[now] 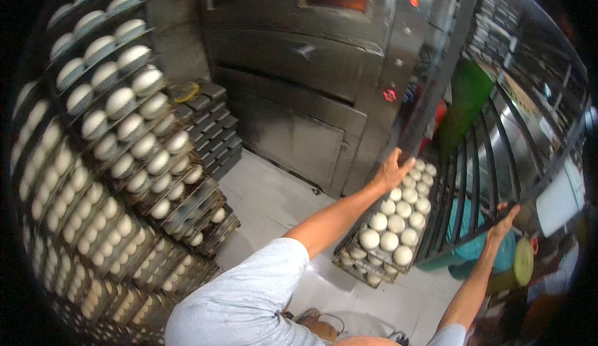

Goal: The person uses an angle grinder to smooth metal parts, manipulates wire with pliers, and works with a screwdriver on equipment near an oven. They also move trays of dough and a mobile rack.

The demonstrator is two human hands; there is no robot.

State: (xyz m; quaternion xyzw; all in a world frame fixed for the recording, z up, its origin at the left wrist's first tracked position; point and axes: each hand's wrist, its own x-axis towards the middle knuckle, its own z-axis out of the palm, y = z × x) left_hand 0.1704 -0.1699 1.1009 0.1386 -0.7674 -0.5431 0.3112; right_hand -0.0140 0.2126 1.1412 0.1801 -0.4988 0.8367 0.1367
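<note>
My left hand (396,170) is wrapped round an upright dark metal post of a slatted rack (493,178), above stacked trays (349,256) of round white dough balls (395,224) near the rack's bottom. My right hand (504,220) grips a dark rail on the rack's right side, its fingers curled. Behind the rack's bars are a green sheet (467,109) and teal tubs (464,215).
Tall racks (134,115) of dough on trays fill the left. Dark pans (212,128) are stacked by a large steel oven (274,109) with controls. A pale tiled floor (249,196) lies below. At right stand a white container (557,196) and a yellow-green bucket (523,262).
</note>
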